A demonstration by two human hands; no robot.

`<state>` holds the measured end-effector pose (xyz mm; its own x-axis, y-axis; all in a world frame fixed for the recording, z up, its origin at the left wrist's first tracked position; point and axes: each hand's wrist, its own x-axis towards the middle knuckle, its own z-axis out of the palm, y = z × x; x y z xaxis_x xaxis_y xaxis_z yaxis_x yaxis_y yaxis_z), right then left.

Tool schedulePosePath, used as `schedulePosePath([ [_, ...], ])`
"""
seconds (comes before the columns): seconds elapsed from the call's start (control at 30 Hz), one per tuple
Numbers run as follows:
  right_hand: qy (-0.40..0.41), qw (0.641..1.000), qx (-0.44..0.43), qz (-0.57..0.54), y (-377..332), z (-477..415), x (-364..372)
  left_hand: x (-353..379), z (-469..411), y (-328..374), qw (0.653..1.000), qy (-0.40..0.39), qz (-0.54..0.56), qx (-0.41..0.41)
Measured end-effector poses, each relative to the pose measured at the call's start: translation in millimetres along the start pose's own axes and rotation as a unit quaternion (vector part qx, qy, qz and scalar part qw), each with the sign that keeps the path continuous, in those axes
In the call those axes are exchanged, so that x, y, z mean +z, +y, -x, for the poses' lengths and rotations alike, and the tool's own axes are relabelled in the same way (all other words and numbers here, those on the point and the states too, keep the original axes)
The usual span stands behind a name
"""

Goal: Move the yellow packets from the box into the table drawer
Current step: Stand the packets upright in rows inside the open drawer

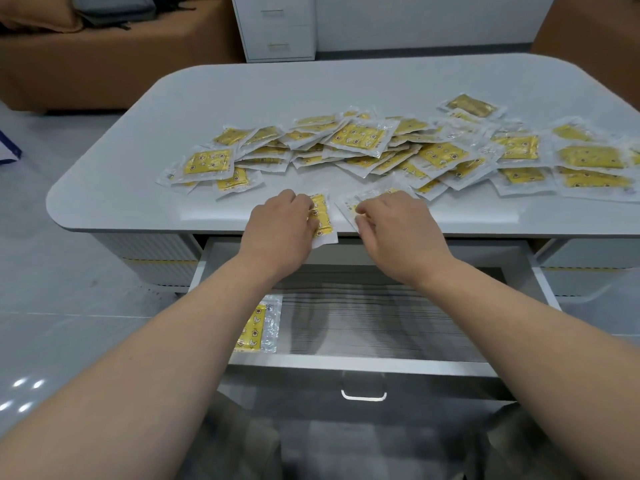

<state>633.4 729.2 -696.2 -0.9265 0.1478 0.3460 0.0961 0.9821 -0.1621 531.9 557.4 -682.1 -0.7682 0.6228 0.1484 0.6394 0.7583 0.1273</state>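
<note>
While both forearms stretch out over the open drawer [381, 317], the left hand [280, 226] curls its fingers round a yellow packet [322, 218] at the table [242, 91] front edge. The right hand [394, 230] pinches a second packet [349, 206] just beside it. The heap of packets [363, 143] lies beyond, and a lone packet [258, 329] lies in the drawer's left side.

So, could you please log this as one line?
left hand grips left packet; right hand pinches right packet; drawer open, third packet inside
</note>
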Motion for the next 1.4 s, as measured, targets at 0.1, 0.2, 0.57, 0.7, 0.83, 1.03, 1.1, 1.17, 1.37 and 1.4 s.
schedulePosePath([
  [0.1,-0.054,0.998,0.034,0.009,3.3,-3.1,-0.4,0.7,-0.2,-2.1,1.000,-0.009,0.001,0.007],
  [0.2,-0.089,0.995,0.029,0.027,5.5,-2.9,2.6,1.7,0.0,-3.8,1.000,-0.005,-0.009,0.029],
  [0.57,-0.108,0.992,0.044,0.047,5.5,-6.4,-6.5,0.8,1.0,-2.2,0.998,-0.013,-0.035,0.046],
  [0.7,-0.127,0.989,0.069,-0.014,6.7,-6.8,-7.3,-0.6,0.4,-2.8,0.999,-0.014,-0.018,0.026],
  [0.83,-0.136,0.988,0.076,-0.008,7.2,-6.5,-6.4,-2.3,0.5,0.5,1.000,-0.028,-0.002,-0.010],
  [1.03,-0.154,0.984,0.084,0.041,6.9,-7.2,-8.7,-8.0,3.3,3.4,0.994,-0.010,0.087,-0.071],
  [1.1,-0.165,0.982,0.085,0.044,7.6,-7.0,-6.7,-8.3,4.8,3.9,0.993,-0.011,0.090,-0.075],
  [1.17,-0.173,0.980,0.086,0.040,8.6,-7.0,-5.5,-8.2,5.9,4.0,0.994,-0.013,0.083,-0.074],
  [1.37,-0.157,0.982,0.100,0.042,8.6,-7.0,-7.5,-10.8,8.5,2.3,0.996,-0.006,0.041,-0.076],
  [1.4,-0.151,0.982,0.107,0.040,7.6,-7.2,-8.3,-11.7,8.7,2.2,0.997,-0.002,0.028,-0.077],
])
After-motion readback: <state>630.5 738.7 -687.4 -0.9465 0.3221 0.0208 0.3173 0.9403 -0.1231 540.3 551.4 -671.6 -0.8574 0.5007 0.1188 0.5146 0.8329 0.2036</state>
